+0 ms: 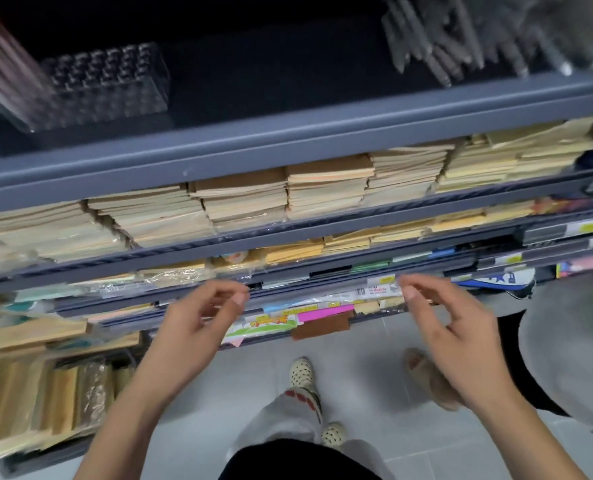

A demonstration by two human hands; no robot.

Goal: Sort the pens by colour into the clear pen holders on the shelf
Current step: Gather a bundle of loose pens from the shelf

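Up on the dark top shelf, a clear pen holder [104, 86] with rows of round slots stands at the left, and blurred grey pens [437, 39] lie far right. The left hand [198, 327] and right hand [451, 327] are loosely curled and hold nothing, before grey shelves [288, 133] of paper pads [239, 199] above a tiled floor [368, 358].

Left hand [198, 323], right hand [442, 329] below shelf [288, 133]
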